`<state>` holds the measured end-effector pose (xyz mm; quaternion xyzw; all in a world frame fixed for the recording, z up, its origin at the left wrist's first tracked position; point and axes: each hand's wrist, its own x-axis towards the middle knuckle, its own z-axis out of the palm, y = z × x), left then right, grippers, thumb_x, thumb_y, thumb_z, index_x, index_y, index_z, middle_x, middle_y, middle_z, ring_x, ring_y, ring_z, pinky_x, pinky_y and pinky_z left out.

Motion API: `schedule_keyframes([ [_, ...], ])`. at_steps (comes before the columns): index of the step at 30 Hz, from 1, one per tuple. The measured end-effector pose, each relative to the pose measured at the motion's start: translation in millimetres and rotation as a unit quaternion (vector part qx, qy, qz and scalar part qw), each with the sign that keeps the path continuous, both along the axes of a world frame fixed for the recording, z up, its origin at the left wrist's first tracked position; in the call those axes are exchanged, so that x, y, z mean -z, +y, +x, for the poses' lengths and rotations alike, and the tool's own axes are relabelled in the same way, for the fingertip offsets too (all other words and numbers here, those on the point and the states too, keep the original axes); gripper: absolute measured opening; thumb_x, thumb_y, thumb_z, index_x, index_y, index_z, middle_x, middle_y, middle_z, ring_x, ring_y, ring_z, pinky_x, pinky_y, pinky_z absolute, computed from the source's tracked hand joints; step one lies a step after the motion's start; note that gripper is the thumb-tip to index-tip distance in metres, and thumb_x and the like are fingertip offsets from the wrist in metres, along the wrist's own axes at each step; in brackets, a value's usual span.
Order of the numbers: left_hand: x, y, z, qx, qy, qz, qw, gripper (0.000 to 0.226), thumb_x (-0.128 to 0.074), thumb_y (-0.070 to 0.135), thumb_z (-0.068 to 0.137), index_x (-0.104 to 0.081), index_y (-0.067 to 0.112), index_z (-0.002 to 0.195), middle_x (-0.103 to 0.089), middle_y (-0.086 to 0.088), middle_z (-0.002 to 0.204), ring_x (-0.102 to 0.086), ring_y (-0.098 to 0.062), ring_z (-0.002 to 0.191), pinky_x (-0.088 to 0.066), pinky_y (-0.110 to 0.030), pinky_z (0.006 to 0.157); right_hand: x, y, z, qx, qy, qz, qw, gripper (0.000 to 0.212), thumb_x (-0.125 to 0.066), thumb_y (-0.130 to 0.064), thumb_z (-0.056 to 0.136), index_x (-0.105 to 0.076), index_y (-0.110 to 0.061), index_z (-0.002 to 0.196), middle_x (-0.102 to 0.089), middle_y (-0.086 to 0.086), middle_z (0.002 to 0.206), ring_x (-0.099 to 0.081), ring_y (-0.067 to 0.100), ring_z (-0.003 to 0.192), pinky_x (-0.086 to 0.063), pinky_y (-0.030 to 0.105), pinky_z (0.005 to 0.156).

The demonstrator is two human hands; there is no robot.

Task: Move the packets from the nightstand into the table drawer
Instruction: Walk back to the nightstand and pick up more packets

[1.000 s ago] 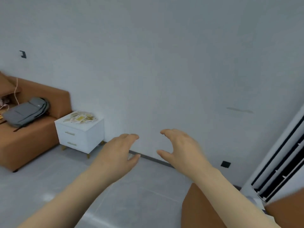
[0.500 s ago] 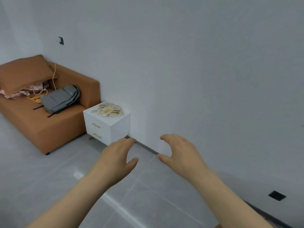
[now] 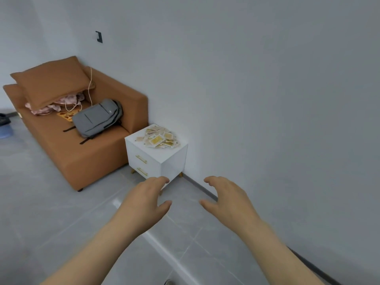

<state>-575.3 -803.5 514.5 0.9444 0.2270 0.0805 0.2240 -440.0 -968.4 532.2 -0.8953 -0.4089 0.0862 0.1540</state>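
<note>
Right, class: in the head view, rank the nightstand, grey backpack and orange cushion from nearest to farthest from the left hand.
1. The nightstand, just beyond the left hand.
2. The grey backpack, on the sofa seat, further left.
3. The orange cushion, at the sofa's far left end.

Two arms in shot, and both are bare. The left hand (image 3: 145, 200) is uncovered, and the left forearm (image 3: 96, 245) behind it is plain skin right down to the bottom edge of the view. It's the same on the other side: right hand (image 3: 228, 199) bare, right forearm (image 3: 273, 247) bare to the edge. Slim wrists, smooth backs of the hands; fingernails too blurred to make out.
</note>
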Motion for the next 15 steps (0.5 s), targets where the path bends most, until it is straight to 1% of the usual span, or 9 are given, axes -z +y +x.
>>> schedule_keyframes([
  [5, 9, 75, 61, -0.023, -0.004, 0.008, 1.0, 0.055, -0.059, 0.037, 0.089, -0.04, 0.026, 0.14, -0.047, 0.009, 0.139, -0.046, -0.01, 0.125, -0.04, -0.025, 0.101, 18, 77, 62, -0.01, 0.013, 0.011, 1.0, 0.053, -0.058, -0.039, 0.09, -0.041, -0.027, 0.139, -0.052, -0.005, 0.13, -0.048, 0.014, 0.12, -0.041, 0.027, 0.097],
  [10, 17, 142, 113, -0.039, 0.02, -0.003, 0.999, 0.056, -0.06, 0.039, 0.088, -0.041, 0.027, 0.139, -0.048, 0.011, 0.137, -0.046, -0.008, 0.123, -0.04, -0.023, 0.099, 30, 151, 126, -0.01, 0.036, 0.003, 0.999, 0.056, -0.059, -0.04, 0.089, -0.04, -0.026, 0.141, -0.051, -0.006, 0.134, -0.047, 0.014, 0.123, -0.04, 0.026, 0.098],
  [15, 30, 207, 157, -0.044, 0.038, -0.013, 0.998, 0.055, -0.061, 0.038, 0.087, -0.043, 0.028, 0.138, -0.049, 0.01, 0.136, -0.049, -0.01, 0.121, -0.041, -0.024, 0.098, 43, 214, 175, -0.017, 0.049, -0.018, 0.998, 0.056, -0.059, -0.04, 0.089, -0.04, -0.026, 0.14, -0.05, -0.006, 0.135, -0.047, 0.013, 0.123, -0.039, 0.026, 0.097],
])
